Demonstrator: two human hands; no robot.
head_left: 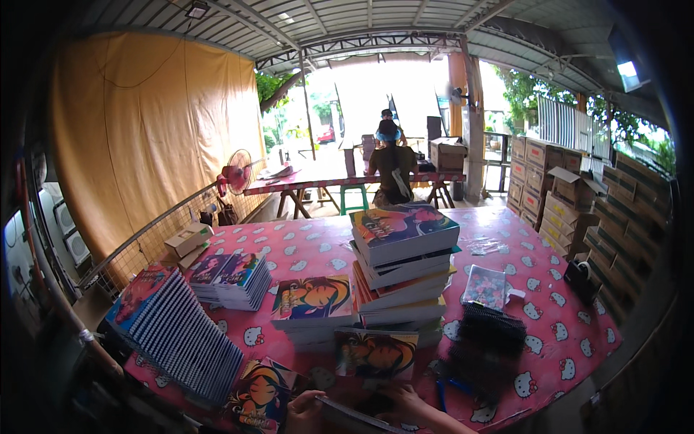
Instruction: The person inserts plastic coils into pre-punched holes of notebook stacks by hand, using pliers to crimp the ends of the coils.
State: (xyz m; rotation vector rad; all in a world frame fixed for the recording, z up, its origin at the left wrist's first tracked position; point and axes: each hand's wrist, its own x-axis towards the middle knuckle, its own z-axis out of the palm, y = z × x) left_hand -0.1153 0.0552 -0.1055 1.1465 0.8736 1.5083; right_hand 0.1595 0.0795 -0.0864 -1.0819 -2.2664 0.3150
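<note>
At the near table edge my left hand (306,411) is closed on the left end of a thin book (356,417), whose pale page edge shows. My right hand (408,400) reaches over the book's dark far side, its fingers curled. Shadow hides what is between them. A book with an illustrated cover (260,396) lies left of my left hand. Beyond my hands, another illustrated book (376,354) leans against a tall uneven stack of thick books (405,235). Beside that stands a lower book stack (312,304). Right of my right hand lies a blue-handled tool (457,385).
Black binding coils (491,333) lie on the pink patterned table (553,347), near a clear plastic packet (484,286). Spiral-bound books (181,333) and smaller stacks (230,281) fill the left. Cartons (625,217) line the right. A person (394,166) sits at a far table.
</note>
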